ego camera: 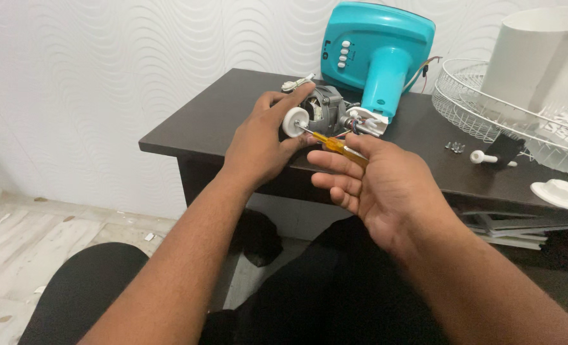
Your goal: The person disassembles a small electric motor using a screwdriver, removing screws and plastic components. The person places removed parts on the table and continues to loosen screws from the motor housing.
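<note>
The left hand wraps the grey fan motor at the front edge of the dark table, fingers curled over the top, thumb low beside the white round hub on the motor's shaft end. That grip is firm; the motor sits clamped in the palm, just in front of the teal fan housing.

The right hand carries a yellow-handled screwdriver, the handle pinched between thumb and forefinger, the other 3 fingers loosely spread beneath and touching nothing. Its metal tip reaches the motor face right by the hub.

By my read, a screw on the motor is being worked, and the tool must stay square to the screw while the left hand stops the motor turning. Whether the tip sits in a screw head, I cannot tell.

Off to the right lie a white wire grille and a white knob.
</note>
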